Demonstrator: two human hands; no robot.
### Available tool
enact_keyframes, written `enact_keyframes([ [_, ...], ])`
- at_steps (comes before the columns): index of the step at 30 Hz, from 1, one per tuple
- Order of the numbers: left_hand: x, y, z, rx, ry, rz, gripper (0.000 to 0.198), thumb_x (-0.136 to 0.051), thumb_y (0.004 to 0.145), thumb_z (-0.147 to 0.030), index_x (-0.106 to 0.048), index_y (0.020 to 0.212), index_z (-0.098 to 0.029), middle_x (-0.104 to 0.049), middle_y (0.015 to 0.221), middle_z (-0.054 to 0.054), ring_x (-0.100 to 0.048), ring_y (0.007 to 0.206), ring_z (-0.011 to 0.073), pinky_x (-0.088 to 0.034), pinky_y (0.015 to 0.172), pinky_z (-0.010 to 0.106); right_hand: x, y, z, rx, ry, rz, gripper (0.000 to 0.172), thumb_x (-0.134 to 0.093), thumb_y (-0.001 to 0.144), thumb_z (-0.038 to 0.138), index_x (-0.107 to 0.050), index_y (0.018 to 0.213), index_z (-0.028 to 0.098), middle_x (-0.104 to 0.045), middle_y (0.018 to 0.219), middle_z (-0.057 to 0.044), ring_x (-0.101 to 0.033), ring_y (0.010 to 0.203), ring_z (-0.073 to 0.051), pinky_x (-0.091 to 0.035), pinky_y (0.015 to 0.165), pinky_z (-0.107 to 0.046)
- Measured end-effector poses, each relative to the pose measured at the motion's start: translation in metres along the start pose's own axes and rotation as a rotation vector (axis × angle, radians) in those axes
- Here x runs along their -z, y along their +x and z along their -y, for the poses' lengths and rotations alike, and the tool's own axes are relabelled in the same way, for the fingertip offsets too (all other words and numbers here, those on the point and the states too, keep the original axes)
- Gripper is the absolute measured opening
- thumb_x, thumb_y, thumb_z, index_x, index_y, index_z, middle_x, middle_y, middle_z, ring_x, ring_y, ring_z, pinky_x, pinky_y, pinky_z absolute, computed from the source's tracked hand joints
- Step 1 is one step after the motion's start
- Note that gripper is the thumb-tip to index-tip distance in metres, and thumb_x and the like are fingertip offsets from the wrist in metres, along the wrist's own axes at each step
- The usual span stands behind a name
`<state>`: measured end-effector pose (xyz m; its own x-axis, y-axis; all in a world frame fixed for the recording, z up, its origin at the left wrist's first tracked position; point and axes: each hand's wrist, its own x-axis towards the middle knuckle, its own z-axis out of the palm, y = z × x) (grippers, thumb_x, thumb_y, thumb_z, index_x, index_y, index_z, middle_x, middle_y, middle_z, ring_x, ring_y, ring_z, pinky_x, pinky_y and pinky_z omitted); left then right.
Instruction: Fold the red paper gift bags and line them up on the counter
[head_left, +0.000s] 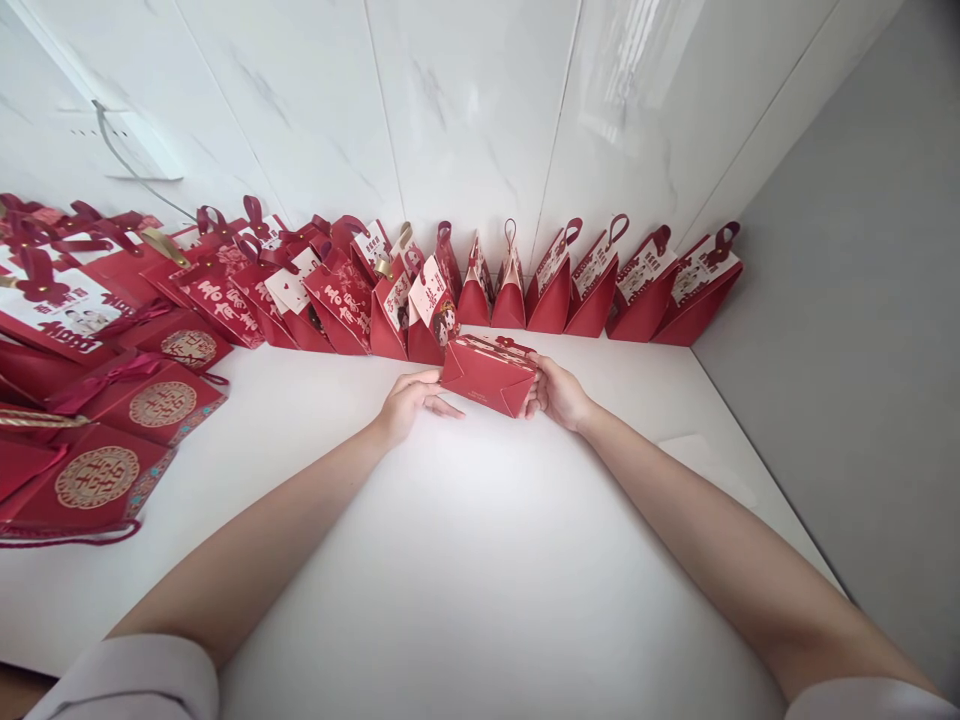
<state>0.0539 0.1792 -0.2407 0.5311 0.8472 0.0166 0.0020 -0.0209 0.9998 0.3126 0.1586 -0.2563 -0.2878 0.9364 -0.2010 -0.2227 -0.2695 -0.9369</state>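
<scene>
A small red gift box [487, 380] is held up above the white table, tipped so that a plain red face with folded flaps and small print points toward me. My right hand [559, 392] grips its right end, thumb at the top edge and fingers curled below. At the left end, my left hand [412, 400] holds the box corner, with some fingers stretched out beneath it. Part of the printed side and a dark red strap show along its top edge. Just behind it stands a red box with a cartoon-figure card [435, 305].
A row of red gift boxes with loop handles [551, 285] lines the marbled wall [472, 110]. More red boxes with gold round emblems [97, 478] crowd the left side of the white table [480, 560]. A grey panel [847, 300] borders the right.
</scene>
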Motion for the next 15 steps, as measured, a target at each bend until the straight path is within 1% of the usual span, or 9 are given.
enact_keyframes([
  [3, 0.0011, 0.0002, 0.0010, -0.036, -0.014, 0.022, 0.041, -0.049, 0.078, -0.033, -0.065, 0.110, -0.012, -0.071, 0.100, 0.010, -0.072, 0.074, 0.0294, -0.051, 0.064, 0.033, -0.0012, -0.0003, 0.0002, 0.012, 0.018, -0.009, 0.049, -0.034, 0.091, 0.052, -0.068, 0.091, 0.017, -0.067, 0.055, -0.005, -0.064, 0.045, -0.018, -0.047, 0.037, -0.024],
  [7, -0.0013, -0.0016, -0.0013, -0.031, 0.057, 0.017, 0.038, -0.058, 0.081, -0.038, -0.066, 0.110, -0.014, -0.072, 0.092, 0.008, -0.073, 0.074, 0.0276, -0.050, 0.063, 0.029, -0.0034, -0.0021, 0.0020, 0.017, 0.037, -0.030, 0.048, -0.032, 0.093, 0.048, -0.067, 0.100, 0.016, -0.067, 0.055, -0.005, -0.063, 0.044, -0.019, -0.047, 0.036, -0.025],
  [11, -0.0021, -0.0028, -0.0041, -0.022, 0.075, 0.016, 0.042, -0.062, 0.081, -0.043, -0.066, 0.112, -0.014, -0.072, 0.098, 0.010, -0.073, 0.075, 0.0274, -0.050, 0.063, 0.029, -0.0044, -0.0031, 0.0033, 0.026, 0.039, -0.067, 0.046, -0.034, 0.094, 0.047, -0.067, 0.100, 0.017, -0.068, 0.057, -0.005, -0.062, 0.043, -0.017, -0.046, 0.035, -0.023],
  [15, 0.0011, 0.0008, 0.0005, -0.027, 0.043, 0.044, 0.049, -0.064, 0.080, -0.047, -0.061, 0.118, -0.016, -0.071, 0.104, 0.011, -0.072, 0.075, 0.0258, -0.050, 0.062, 0.028, -0.0025, -0.0010, 0.0003, 0.027, 0.042, -0.044, 0.049, -0.034, 0.093, 0.051, -0.067, 0.089, 0.016, -0.065, 0.053, -0.005, -0.063, 0.045, -0.018, -0.048, 0.037, -0.024],
])
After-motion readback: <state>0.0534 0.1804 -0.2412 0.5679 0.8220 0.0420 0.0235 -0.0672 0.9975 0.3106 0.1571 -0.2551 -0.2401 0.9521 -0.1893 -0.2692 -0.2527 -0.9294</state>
